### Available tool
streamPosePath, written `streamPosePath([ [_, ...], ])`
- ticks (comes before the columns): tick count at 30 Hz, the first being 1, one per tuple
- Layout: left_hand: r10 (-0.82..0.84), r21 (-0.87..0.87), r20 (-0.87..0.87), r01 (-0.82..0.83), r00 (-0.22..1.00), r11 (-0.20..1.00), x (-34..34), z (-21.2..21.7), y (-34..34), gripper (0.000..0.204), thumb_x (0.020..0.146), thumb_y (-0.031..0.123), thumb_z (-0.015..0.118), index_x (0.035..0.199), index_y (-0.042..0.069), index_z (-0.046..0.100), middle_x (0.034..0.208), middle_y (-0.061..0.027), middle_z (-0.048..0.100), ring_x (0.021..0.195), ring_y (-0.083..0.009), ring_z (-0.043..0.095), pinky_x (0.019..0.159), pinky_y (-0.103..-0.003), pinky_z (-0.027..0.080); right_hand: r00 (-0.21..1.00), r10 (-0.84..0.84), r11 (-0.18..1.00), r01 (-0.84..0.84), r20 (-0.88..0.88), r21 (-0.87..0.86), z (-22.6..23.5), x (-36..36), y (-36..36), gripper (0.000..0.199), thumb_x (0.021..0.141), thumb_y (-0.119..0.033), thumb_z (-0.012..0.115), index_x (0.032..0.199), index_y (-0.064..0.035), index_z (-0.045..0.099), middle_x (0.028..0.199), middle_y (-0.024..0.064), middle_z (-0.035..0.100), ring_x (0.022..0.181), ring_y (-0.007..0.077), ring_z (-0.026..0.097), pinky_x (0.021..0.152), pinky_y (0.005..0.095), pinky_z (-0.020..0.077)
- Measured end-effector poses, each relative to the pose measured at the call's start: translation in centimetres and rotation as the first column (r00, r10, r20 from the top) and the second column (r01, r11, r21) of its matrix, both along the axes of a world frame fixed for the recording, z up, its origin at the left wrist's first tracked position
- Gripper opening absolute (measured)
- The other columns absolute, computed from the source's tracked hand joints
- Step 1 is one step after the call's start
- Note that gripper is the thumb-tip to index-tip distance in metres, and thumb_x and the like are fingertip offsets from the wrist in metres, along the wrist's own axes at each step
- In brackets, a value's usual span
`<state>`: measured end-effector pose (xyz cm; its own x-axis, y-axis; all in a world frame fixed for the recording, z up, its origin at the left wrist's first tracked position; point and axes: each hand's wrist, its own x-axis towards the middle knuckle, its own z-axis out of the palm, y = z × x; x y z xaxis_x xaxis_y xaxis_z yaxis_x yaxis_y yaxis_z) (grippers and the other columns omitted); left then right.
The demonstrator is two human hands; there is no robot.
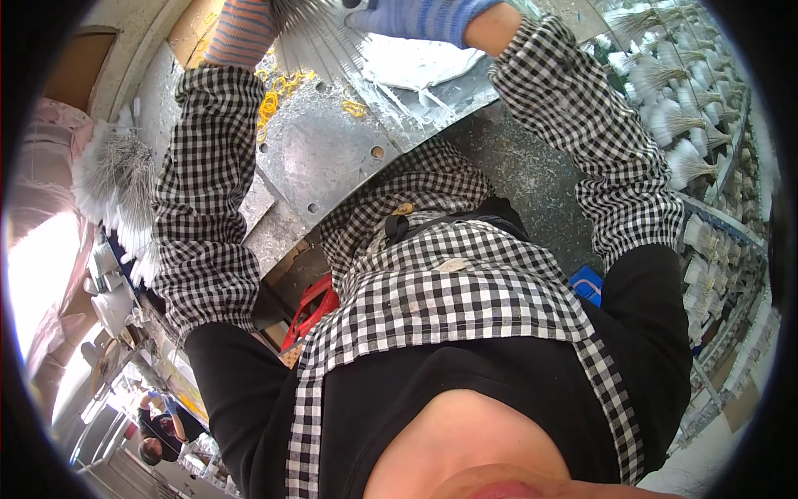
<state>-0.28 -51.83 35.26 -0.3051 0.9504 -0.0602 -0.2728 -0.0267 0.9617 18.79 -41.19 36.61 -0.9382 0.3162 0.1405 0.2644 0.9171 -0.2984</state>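
Note:
At the top edge, a fanned bundle of thin wire-stemmed brushes [320, 41] stands between my two gloved hands. My left hand [243, 33], in an orange-and-grey striped glove, closes on the bundle's left side; its fingertips are cut off by the edge of view. From the other side my right hand [420, 18], in a blue striped glove, grips the bundle with the thumb against the wires. Its other fingers are mostly hidden. Below the bundle, yellow rubber bands [270, 106] are strewn on the metal worktop [320, 154]. A white, smeared round mass [420, 62] lies under my right hand.
Wire brushes with white bristles [120, 170] hang in a bunch at the left. Racks of similar brush bundles [682, 116] line the right side. A red object [312, 308] sits below the worktop's edge. Another person [162, 432] works far off at the lower left.

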Motion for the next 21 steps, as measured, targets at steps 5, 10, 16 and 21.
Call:
streamPosePath([
  [5,0.002,0.022,-0.035,-0.001,0.999,1.0,0.2,0.5,-1.1,0.032,0.088,0.01,0.065,0.118,-0.001,0.059,0.106,-0.0099,0.07,0.102,-0.0193,0.066,0.094,-0.032,0.052,1.0,0.01,1.0,-0.01,-0.021,-0.004,-1.1,-1.2,-0.2,0.04,0.077,-0.038,0.067,0.091,-0.0011,0.071,0.088,0.0217,0.071,0.086,0.0368,0.07,0.081,0.0454,0.0553],
  [10,0.047,0.052,-0.002,-0.046,0.999,0.998,0.6,-0.5,0.6,0.035,0.09,0.01,0.064,0.121,-0.001,0.054,0.107,-0.0119,0.07,0.102,-0.0212,0.066,0.096,-0.032,0.052,0.999,-0.005,0.998,0.008,0.049,-0.067,-0.4,0.1,0.9,0.043,0.079,-0.034,0.063,0.107,-0.002,0.071,0.099,0.0227,0.071,0.096,0.0358,0.069,0.089,0.0437,0.0537],
  [16,0.125,-0.054,-0.022,-0.126,0.992,0.991,0.7,0.7,0.5,0.036,0.091,0.01,0.064,0.123,-0.001,0.05,0.107,-0.0139,0.069,0.101,-0.0221,0.067,0.093,-0.032,0.054,0.999,-0.039,0.998,0.039,0.009,-0.047,0.1,-0.3,1.6,0.034,0.085,-0.035,0.061,0.102,-0.0086,0.074,0.096,0.017,0.073,0.091,0.033,0.07,0.086,0.0428,0.0553],
  [21,0.08,0.032,-0.008,-0.079,0.997,0.996,0.5,0.5,0.8,0.031,0.09,0.01,0.064,0.117,-0.002,0.055,0.103,-0.0127,0.071,0.096,-0.0206,0.068,0.089,-0.031,0.055,0.995,-0.098,0.991,0.099,-0.022,0.095,-1.3,-1.4,1.1,0.035,0.087,-0.037,0.06,0.094,-0.0056,0.074,0.092,0.0184,0.073,0.088,0.0338,0.071,0.081,0.045,0.056],
])
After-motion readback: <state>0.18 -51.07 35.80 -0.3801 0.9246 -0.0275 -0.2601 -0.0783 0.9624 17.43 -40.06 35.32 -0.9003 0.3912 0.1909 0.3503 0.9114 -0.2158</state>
